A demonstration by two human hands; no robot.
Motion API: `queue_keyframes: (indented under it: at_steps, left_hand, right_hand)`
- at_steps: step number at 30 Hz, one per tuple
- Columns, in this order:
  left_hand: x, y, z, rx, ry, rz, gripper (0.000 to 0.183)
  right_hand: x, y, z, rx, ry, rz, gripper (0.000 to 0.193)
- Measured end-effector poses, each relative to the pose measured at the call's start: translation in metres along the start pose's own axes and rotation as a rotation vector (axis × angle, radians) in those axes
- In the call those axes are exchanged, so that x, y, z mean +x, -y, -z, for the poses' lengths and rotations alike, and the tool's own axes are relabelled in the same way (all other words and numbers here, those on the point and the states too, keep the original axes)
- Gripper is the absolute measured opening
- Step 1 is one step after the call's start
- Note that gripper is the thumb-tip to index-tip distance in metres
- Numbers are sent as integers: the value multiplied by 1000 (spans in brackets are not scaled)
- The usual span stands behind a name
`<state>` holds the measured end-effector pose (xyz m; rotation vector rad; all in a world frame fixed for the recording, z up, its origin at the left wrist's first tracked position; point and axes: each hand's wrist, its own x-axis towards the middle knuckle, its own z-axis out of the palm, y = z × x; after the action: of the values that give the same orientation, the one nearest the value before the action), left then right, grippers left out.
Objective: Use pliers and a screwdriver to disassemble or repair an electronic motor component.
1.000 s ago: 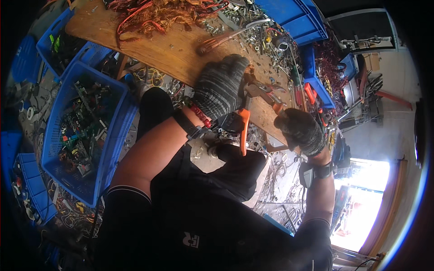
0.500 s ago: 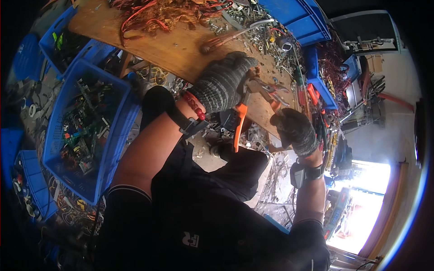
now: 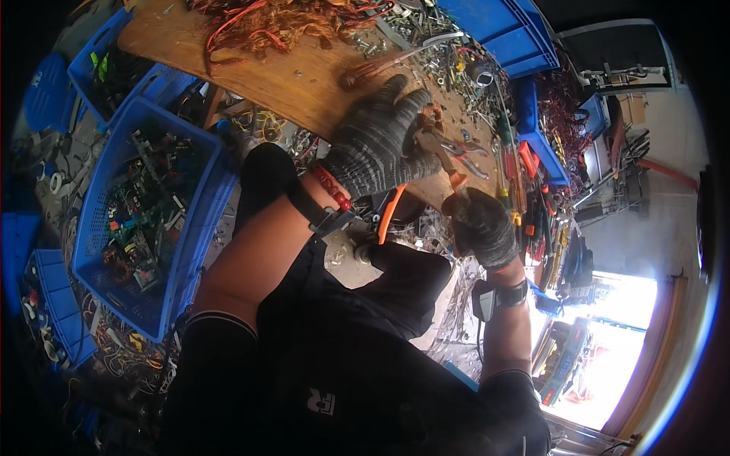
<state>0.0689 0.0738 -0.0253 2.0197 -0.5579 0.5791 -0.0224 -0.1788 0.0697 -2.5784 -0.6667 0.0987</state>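
Left hand [image 3: 384, 144], in ribbed grey-and-black knit glove: fingers now spread wider than half a second ago; whether it pinches anything, cannot tell. Right hand [image 3: 484, 228], same glove, shifted slightly left, curled round one handle of the dull-metal, orange-handled pliers [image 3: 431, 144], over the grained brown wooden desk [image 3: 289, 87]. Handles splayed: probably not squeezing now. Beyond, matted, stringy coppery-orange wire heap [image 3: 281, 30]

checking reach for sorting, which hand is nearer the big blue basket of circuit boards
Left. The left hand is to the right of the blue basket, not touching it; the right hand is farther right, beyond the left, gripping an orange handle.
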Motion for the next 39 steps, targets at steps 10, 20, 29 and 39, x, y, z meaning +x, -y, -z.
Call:
queue_keyframes:
  at_steps: [10,20,29,39]
  left_hand:
    - [-102,-34,5,-1166,-71,622,51]
    - [-87,-21,-34,-2190,344,904,50]
    - [-91,-40,-40,-2150,211,910,51]
    - [-121,-59,-81,-1623,199,782,42]
  right_hand:
    - [16,17,1,392,108,-291,13]
    - [24,24,-2,523,40,-77,25]
    - [7,39,11,513,92,-608,21]
    - [-14,35,-42,312,50,-503,42]
